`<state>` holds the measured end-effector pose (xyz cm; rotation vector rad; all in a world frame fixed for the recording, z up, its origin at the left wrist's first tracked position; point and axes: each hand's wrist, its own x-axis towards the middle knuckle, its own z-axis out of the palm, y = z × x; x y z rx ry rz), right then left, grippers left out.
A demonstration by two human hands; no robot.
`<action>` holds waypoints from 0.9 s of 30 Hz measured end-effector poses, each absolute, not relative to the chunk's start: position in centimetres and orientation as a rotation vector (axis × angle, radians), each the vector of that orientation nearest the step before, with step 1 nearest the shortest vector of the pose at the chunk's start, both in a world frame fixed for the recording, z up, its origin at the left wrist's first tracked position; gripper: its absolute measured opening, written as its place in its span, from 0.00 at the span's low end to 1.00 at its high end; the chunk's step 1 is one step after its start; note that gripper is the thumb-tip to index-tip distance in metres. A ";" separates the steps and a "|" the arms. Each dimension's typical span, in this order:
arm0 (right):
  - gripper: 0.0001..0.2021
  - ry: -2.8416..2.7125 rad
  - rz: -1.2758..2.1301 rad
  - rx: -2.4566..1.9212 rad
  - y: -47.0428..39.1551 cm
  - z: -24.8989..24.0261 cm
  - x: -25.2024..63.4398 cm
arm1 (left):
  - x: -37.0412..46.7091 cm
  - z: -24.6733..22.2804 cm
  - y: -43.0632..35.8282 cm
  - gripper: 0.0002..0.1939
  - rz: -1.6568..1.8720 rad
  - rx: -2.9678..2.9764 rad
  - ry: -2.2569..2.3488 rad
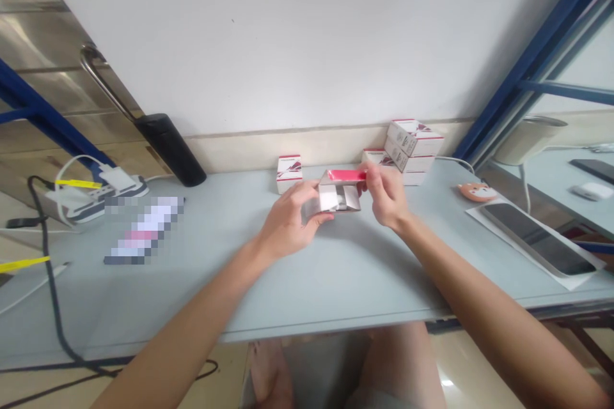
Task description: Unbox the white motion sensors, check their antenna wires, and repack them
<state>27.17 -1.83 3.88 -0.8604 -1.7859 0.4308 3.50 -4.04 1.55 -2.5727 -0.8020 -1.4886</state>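
Note:
Over the middle of the desk, a small white cardboard box [329, 197] with a red-faced lid flap faces me, its end standing open. My left hand [290, 214] grips its left side, thumb below and fingers above. At the upper right, my right hand [382, 192] pinches the box's red flap [346, 176] between thumb and fingers. Something pale shows inside the box, too small to make out. A closed white-and-red box [290, 172] stands behind my left hand. Beyond my right hand, another such box [377, 156] is partly hidden beside a stack of boxes [413, 144].
On the left are a black bottle [171, 148], a power strip [103, 199] with cables, and a blurred-out phone-like device [144, 230]. To the right lie a dark flat device [537, 238] on a white sheet and an orange animal-faced item [477, 192]. A wall [307, 38] closes the back.

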 end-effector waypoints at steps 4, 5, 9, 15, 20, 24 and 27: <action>0.36 -1.668 0.480 -0.921 -1.8 4.2 26.7 | 3.7 2.3 -4.9 0.21 -1.256 -2.556 -0.766; 0.36 -1.650 0.513 -0.931 -1.8 4.3 26.5 | 3.6 2.5 -5.0 0.21 -1.218 -2.546 -0.760; 0.34 -1.571 0.759 -0.967 -1.4 4.5 25.9 | 3.3 2.9 -5.2 0.18 -1.160 -2.570 -0.763; 0.23 -1.427 1.146 -1.031 -1.0 4.3 25.3 | 3.1 2.6 -4.7 0.23 -1.264 -2.630 -0.714; 0.19 -1.366 1.244 -1.019 -1.1 4.5 25.3 | 3.3 2.5 -4.4 0.25 -1.424 -2.679 -0.694; 0.18 -1.348 1.303 -0.981 -1.0 4.6 25.4 | 3.1 2.5 -4.3 0.26 -1.442 -2.665 -0.700; 0.20 -1.356 1.297 -0.953 -1.0 4.6 25.3 | 2.8 2.4 -4.2 0.27 -1.413 -2.622 -0.668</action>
